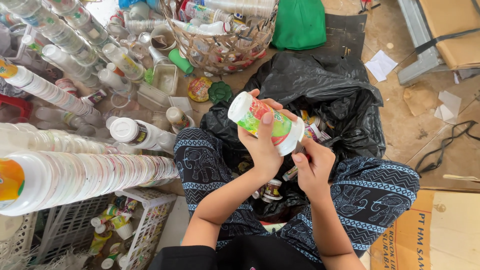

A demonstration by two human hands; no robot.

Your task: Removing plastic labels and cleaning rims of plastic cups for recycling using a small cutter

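My left hand [262, 145] wraps the labelled cup [265, 122]; my right hand [312, 167] pinches a small blade at its rim. Stacked cups [90, 177] lie leftward — the black bag [345, 100] beneath holds more.

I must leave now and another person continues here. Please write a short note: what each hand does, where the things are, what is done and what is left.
Left hand: holds a white plastic cup with a green and red label, tilted, above the lap.
Right hand: at the cup's lower rim, gripping a small thin tool; what kind of tool is unclear.
Things: an open black bag between the knees, with more cups inside. Long stacks of nested white cups lie to the left. A wicker basket of bottles stands ahead.
Done: many cups already stacked.
Left: the cup in hand and those in the bag.
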